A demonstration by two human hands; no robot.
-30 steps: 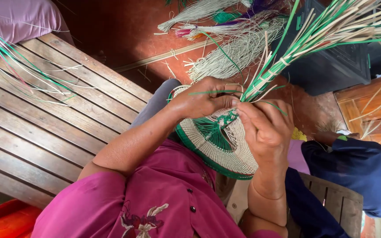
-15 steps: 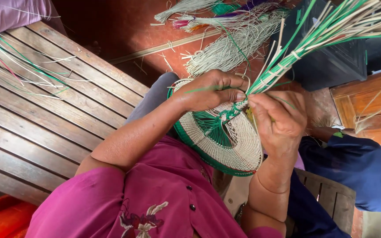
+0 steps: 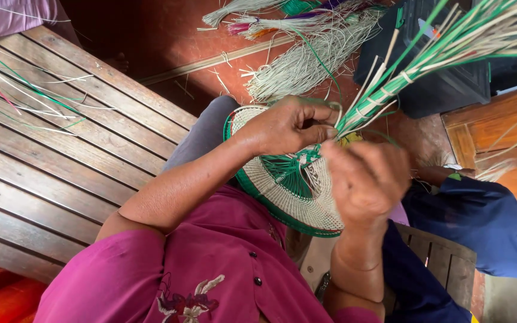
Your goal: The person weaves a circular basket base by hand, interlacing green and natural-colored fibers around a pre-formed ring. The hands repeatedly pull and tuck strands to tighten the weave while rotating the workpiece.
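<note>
A round woven piece in cream and green rests on my lap, its rim toward me. My left hand grips its upper edge, fingers pinched where the loose strands leave the weave. Long green and cream strands fan out from there to the upper right. My right hand is blurred just right of the piece, fingers curled on strands at the weaving point. My magenta sleeves and shirt fill the lower middle of the view.
A slatted wooden bench lies at left with loose green and pale strands on it. Bundles of fibre lie on the red floor above. A dark box and a person in blue sleeves are at right.
My right hand has shifted lower and closer to the piece's right edge and is blurred with motion. My left hand keeps its hold on the rim. The view has tilted slightly.
</note>
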